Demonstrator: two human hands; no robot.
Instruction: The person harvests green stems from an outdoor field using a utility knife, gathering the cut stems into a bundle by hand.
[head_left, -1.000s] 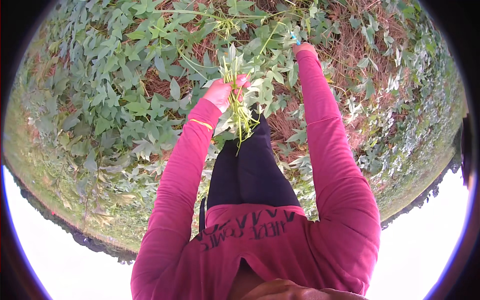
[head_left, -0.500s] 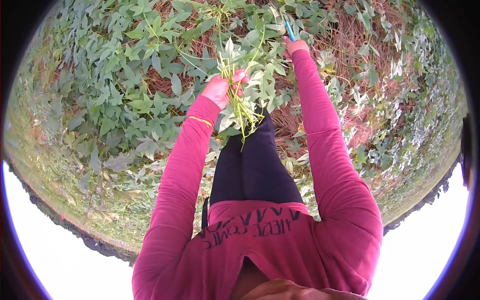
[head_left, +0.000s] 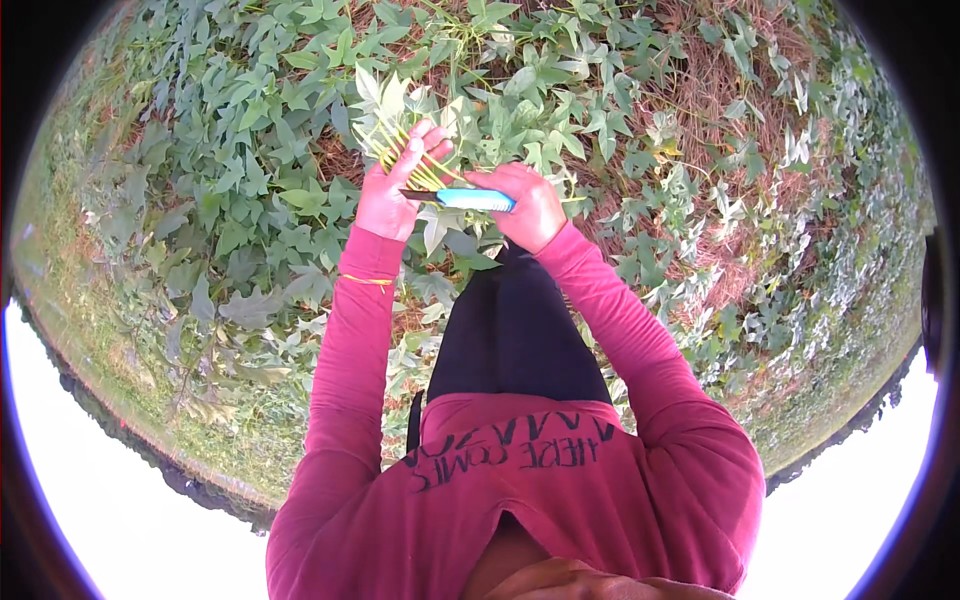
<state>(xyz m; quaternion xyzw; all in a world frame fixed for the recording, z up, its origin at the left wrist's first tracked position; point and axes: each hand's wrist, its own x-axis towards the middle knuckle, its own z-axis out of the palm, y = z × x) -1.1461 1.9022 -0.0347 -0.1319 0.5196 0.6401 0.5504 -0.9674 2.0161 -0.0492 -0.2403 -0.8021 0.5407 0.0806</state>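
One leafy bunch [head_left: 390, 110] sits gripped in the left hand [head_left: 384, 203]; to its right, the right hand [head_left: 532, 203] clasps a blue-handled knife [head_left: 476, 199]. Its blade [head_left: 420, 195] lies so near, a slip could cut the left hand.

I have strong daylight over me, which makes the sky [head_left: 110, 470] wholly white behind the lower-left and lower-right edges of the field [head_left: 730, 110], these edges being curved and rather soft, while pale leaves [head_left: 392, 100] at my left hand [head_left: 388, 198] look overexposed.
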